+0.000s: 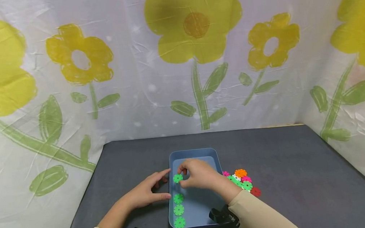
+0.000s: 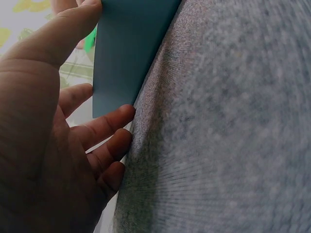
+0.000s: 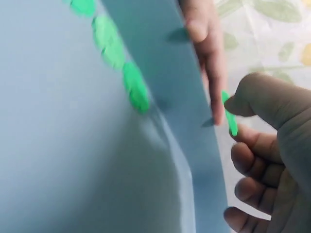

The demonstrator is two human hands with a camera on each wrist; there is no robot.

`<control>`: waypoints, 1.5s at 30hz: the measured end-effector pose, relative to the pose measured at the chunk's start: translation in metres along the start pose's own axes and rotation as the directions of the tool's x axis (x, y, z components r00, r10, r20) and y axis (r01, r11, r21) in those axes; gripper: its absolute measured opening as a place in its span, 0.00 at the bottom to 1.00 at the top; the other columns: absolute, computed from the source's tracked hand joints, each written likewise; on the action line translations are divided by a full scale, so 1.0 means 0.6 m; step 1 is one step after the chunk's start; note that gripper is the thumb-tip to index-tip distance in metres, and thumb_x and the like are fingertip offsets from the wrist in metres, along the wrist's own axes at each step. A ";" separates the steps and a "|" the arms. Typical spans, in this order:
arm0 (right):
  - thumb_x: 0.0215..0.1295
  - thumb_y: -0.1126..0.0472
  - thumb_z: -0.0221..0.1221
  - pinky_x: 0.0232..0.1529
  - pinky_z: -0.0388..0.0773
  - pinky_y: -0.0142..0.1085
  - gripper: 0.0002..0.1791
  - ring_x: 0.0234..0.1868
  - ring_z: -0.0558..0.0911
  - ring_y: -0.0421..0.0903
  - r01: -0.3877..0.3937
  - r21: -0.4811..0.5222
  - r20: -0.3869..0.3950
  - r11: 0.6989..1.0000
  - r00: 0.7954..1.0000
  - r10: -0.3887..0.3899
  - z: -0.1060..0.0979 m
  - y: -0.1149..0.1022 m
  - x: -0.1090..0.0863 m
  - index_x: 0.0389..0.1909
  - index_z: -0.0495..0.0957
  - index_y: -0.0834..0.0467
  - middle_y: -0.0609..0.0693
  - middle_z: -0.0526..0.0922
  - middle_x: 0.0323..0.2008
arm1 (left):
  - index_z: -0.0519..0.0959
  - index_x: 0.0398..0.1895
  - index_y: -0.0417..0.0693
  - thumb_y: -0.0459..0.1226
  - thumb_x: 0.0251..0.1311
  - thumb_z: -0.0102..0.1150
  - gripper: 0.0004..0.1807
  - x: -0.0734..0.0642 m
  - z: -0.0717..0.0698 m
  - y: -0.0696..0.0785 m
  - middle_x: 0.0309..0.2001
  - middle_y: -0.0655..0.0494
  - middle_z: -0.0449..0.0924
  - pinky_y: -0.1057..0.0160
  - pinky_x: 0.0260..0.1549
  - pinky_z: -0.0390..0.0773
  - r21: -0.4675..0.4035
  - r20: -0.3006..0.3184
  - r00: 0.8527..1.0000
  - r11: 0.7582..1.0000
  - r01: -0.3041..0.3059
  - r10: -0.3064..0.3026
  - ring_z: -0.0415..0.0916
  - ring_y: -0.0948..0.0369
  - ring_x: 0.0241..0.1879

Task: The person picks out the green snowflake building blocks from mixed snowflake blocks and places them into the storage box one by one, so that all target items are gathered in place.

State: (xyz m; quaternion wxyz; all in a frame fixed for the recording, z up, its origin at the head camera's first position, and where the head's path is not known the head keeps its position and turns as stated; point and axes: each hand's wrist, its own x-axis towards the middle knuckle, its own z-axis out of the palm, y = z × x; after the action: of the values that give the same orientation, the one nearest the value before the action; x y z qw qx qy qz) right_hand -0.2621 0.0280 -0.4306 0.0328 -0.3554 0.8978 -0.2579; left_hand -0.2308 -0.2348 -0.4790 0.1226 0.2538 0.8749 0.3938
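Observation:
My right hand [image 1: 198, 173] is over the left side of a blue rectangular tray [image 1: 197, 214], pinching a green notched plastic disc [image 1: 177, 178] between thumb and fingers. In the right wrist view the held disc [image 3: 230, 114] appears nearly edge-on. Three more green notched discs [image 1: 179, 210] lie in a column along the tray's left wall, nearer me. My left hand [image 1: 145, 190] touches the tray's left rim with its fairly straight index finger and thumb. The left wrist view shows its other fingers [image 2: 104, 127] loosely bent beside the tray's outer wall [image 2: 129, 53].
To the tray's right lies a loose pile of notched discs [image 1: 237, 180] in green, pink, orange, red and white, partly hidden by my right forearm. Tray and pile lie on a dark grey cloth-covered table [image 1: 292, 176]. A flower-printed curtain [image 1: 125, 61] surrounds its back and sides.

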 end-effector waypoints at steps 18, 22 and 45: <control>0.56 0.55 0.73 0.39 0.75 0.33 0.13 0.33 0.74 0.35 0.063 -0.176 0.204 0.982 0.979 -0.026 0.031 0.018 0.029 0.41 0.86 0.51 0.38 0.77 0.33 | 0.56 0.82 0.54 0.54 0.65 0.69 0.48 -0.002 0.003 -0.003 0.57 0.56 0.71 0.51 0.47 0.69 0.023 -0.016 1.000 1.000 -0.001 0.002 0.68 0.56 0.48; 0.57 0.55 0.72 0.40 0.75 0.33 0.12 0.34 0.75 0.36 0.072 -0.217 0.210 0.974 0.977 -0.025 0.037 0.019 0.030 0.42 0.86 0.51 0.38 0.77 0.34 | 0.56 0.82 0.54 0.53 0.65 0.69 0.48 -0.002 0.004 -0.001 0.57 0.55 0.71 0.52 0.45 0.69 0.017 -0.017 1.000 1.000 0.000 0.001 0.68 0.55 0.48; 0.70 0.59 0.64 0.46 0.78 0.39 0.13 0.44 0.81 0.48 0.053 0.058 0.050 0.997 0.997 -0.056 -0.048 0.012 -0.047 0.53 0.84 0.57 0.49 0.84 0.45 | 0.57 0.82 0.54 0.51 0.64 0.70 0.47 0.003 0.005 0.001 0.57 0.54 0.72 0.47 0.48 0.69 0.018 -0.024 1.000 1.000 -0.001 0.002 0.68 0.55 0.50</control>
State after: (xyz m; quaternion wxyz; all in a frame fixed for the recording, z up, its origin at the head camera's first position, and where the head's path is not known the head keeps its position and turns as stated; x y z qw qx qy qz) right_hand -0.2524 0.0635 -0.4127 0.0591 -0.3851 0.8790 -0.2748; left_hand -0.2306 -0.2315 -0.4805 0.1093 0.2508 0.8797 0.3890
